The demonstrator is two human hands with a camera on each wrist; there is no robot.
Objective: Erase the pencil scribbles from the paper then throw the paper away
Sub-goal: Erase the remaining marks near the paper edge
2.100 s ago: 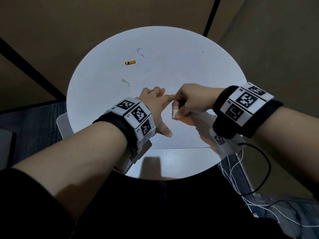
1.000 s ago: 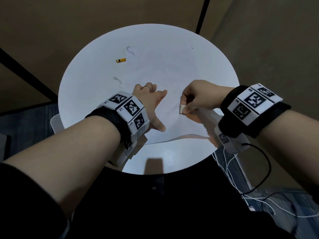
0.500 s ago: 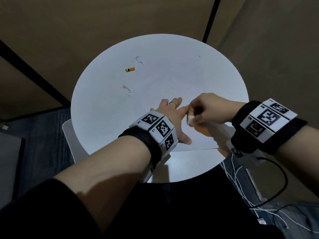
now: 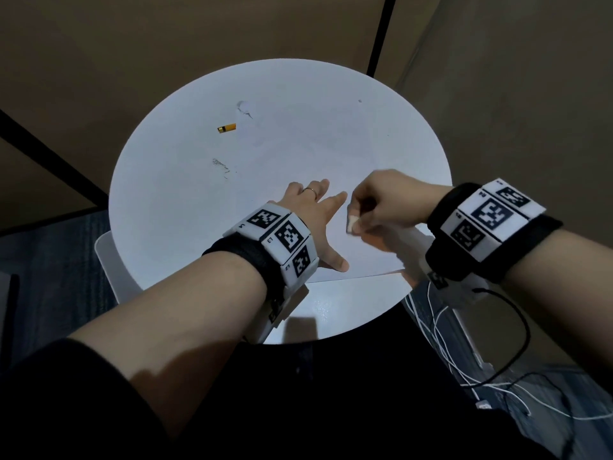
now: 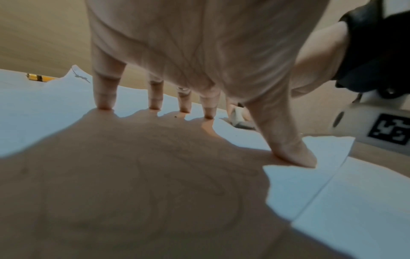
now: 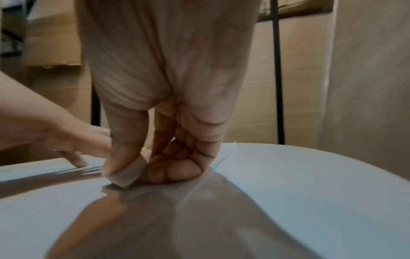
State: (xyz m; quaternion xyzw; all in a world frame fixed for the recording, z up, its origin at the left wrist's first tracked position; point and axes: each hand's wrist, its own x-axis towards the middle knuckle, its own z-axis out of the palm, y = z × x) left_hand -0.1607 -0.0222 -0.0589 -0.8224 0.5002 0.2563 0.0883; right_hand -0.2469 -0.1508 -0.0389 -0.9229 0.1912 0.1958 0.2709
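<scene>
A white sheet of paper point(image 4: 292, 161) lies on the round white table point(image 4: 149, 227). My left hand point(image 4: 318, 214) is spread flat on the paper, fingertips point(image 5: 104, 105) and thumb pressing it down. Just right of it, my right hand point(image 4: 374, 207) pinches a small white eraser point(image 4: 351, 224) between thumb and curled fingers, with the eraser's point(image 6: 128, 173) lower corner touching the paper point(image 6: 288, 192). Faint pencil scribbles point(image 4: 220, 166) show on the paper's left part, and another mark point(image 4: 243, 109) near its torn far corner.
A short yellow pencil stub point(image 4: 227, 128) lies on the table's far left, beyond the paper. White and black cables point(image 4: 464, 370) hang off the table's right side by my right wrist. Brown cardboard walls surround the table.
My right hand with the eraser has shifted back and forth over the paper beside my left index finger. The left hand stays flat on the sheet; the head view has moved.
</scene>
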